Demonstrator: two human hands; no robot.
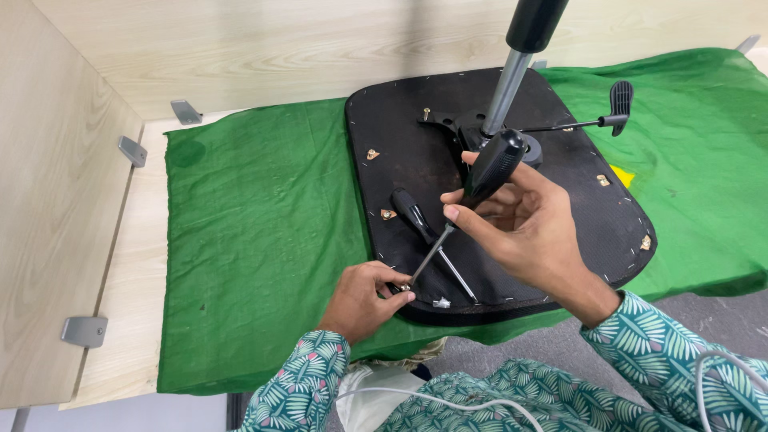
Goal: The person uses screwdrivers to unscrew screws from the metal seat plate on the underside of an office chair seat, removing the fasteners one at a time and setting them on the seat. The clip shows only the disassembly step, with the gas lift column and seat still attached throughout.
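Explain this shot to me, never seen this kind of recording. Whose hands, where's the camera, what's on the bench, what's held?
There is no machine here. A person wears a camera on the head, so the one picture looks down at that person's own two bare hands. On a pale wooden bench lies a green cloth. On the cloth sits an upturned black chair seat, its metal post sticking up and a lever to the side. The right hand grips a black-handled screwdriver, tip slanting down to the seat's near edge. The left hand pinches at that tip. A second screwdriver lies loose on the seat.
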